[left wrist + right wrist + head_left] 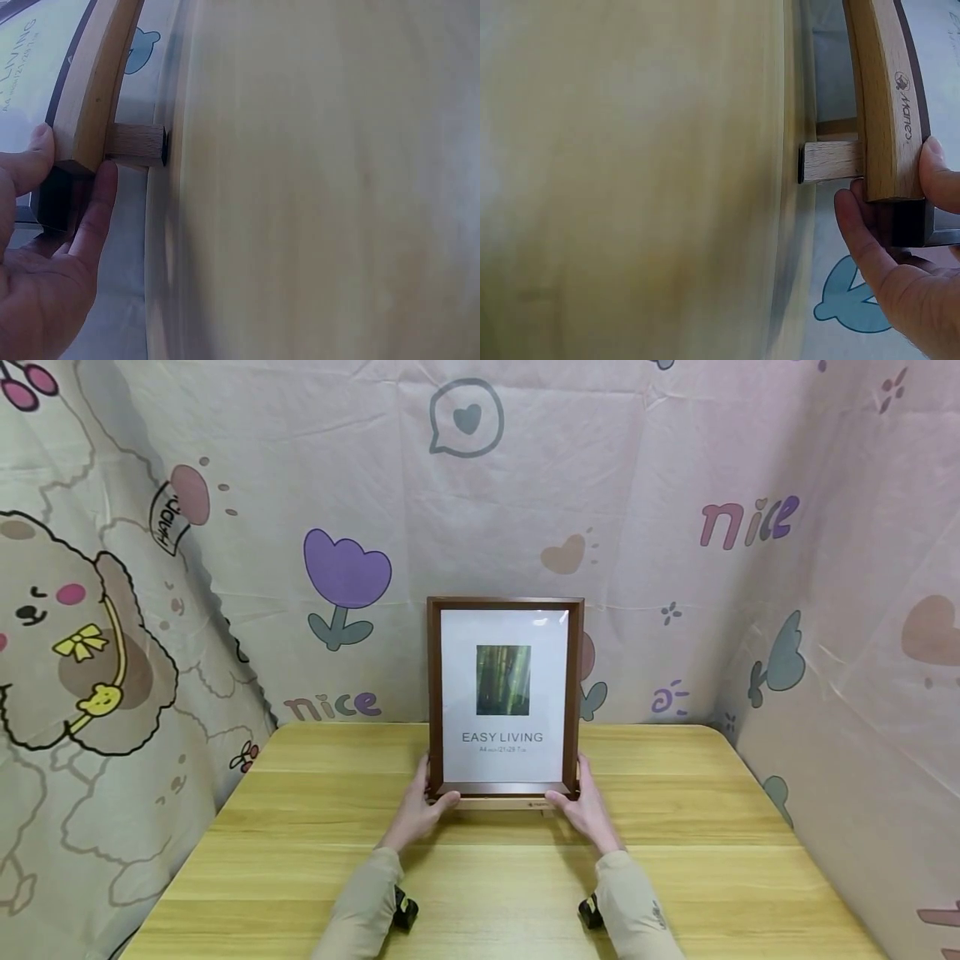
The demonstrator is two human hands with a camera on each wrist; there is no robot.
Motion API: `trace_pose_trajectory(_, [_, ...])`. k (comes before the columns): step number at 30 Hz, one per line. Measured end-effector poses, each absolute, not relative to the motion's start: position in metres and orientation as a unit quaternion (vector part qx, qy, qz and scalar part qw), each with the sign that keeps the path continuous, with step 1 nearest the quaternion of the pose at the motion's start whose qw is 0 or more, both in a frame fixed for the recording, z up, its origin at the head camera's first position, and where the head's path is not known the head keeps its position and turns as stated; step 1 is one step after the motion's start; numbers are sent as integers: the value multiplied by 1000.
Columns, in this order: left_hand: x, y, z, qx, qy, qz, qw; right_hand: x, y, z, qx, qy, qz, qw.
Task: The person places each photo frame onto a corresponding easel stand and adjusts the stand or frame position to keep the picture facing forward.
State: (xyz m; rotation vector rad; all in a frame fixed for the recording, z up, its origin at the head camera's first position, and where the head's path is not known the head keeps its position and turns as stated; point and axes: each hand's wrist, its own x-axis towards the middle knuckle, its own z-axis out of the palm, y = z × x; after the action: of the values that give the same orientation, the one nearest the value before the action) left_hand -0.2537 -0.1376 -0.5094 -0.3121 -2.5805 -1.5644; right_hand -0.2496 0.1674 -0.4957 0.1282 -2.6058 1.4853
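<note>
A brown picture frame (572, 693) stands upright at the middle of the table, its insert reading EASY LIVING below a small bamboo picture. It rests on the light wooden ledge (491, 804) of a stand. My left hand (415, 810) grips the lower left corner, thumb in front, fingers around the side and underneath. At the lower right corner my right hand (587, 810) holds on the same way. The wrist views show a short stand leg (139, 142) behind the ledge on the left and another leg (832, 160) on the right. The frame hides most of the stand.
The wooden table (315, 827) has its far edge just behind the frame. A printed cloth (480, 510) with flowers and hearts hangs behind and on both sides. Black wrist cameras sit on both sleeves.
</note>
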Motion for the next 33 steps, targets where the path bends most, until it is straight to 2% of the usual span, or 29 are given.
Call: trace_pose_trajectory(33, [-254, -147, -509, -98, -852, -510, 60, -253, 159, -498, 46, -858, 508, 63])
